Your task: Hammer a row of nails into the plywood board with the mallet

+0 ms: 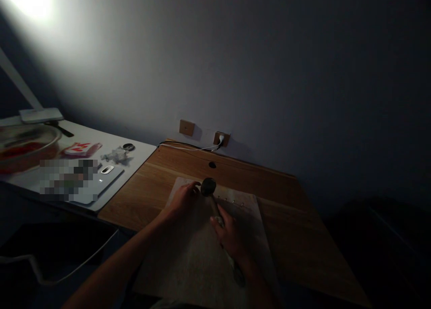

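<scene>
In my right hand (230, 232) is a hammer (208, 187) with a dark, rounded head, its fingers wrapped round the handle. The head points away from me, over the far part of a pale wooden board (202, 259). Close to the left of the hammer head, my left hand (183, 197) rests over the board's far left corner with fingers drawn together. Whatever those fingertips pinch, if anything, is too small and dark to tell. Several small shiny bits, which look like nails (233, 202), form a row along the board's far side, right of the hammer head.
The board lies on a wooden table (296, 228) against a wall with a plugged-in socket (221, 139). At left, a white table (141, 154) carries a large clear bowl (30, 143), a red-and-white packet (81, 148), crumpled plastic (116, 154) and a flat scale (111, 181).
</scene>
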Motion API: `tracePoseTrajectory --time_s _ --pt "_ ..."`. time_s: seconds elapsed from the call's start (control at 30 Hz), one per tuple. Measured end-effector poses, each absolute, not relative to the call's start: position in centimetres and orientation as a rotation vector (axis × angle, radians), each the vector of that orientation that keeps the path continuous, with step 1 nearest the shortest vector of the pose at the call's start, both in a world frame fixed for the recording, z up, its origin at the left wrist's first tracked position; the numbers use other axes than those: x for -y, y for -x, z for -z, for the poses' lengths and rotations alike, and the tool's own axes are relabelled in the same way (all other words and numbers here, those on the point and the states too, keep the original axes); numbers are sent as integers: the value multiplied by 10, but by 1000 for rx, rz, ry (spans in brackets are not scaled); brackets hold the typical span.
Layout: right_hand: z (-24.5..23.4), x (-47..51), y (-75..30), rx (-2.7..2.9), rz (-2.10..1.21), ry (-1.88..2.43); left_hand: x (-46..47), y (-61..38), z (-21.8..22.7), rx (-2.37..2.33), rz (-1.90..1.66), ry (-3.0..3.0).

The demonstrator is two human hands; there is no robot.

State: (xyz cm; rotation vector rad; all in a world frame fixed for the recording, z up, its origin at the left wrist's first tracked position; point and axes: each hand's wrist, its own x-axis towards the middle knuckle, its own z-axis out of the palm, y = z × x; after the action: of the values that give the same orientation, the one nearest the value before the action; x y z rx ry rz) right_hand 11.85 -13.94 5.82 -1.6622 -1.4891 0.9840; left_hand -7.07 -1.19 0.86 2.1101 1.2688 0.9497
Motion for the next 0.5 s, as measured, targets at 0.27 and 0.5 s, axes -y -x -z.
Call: tracePoseTrajectory --time_s 0.27,0.5 --pt "-57 130 -107 1528 -989 1651 14 73 -8 -1247 -990 -2104" --pt "-55 131 -107 1522 -936 1636 13 73 -8 -1281 -955 -2083"
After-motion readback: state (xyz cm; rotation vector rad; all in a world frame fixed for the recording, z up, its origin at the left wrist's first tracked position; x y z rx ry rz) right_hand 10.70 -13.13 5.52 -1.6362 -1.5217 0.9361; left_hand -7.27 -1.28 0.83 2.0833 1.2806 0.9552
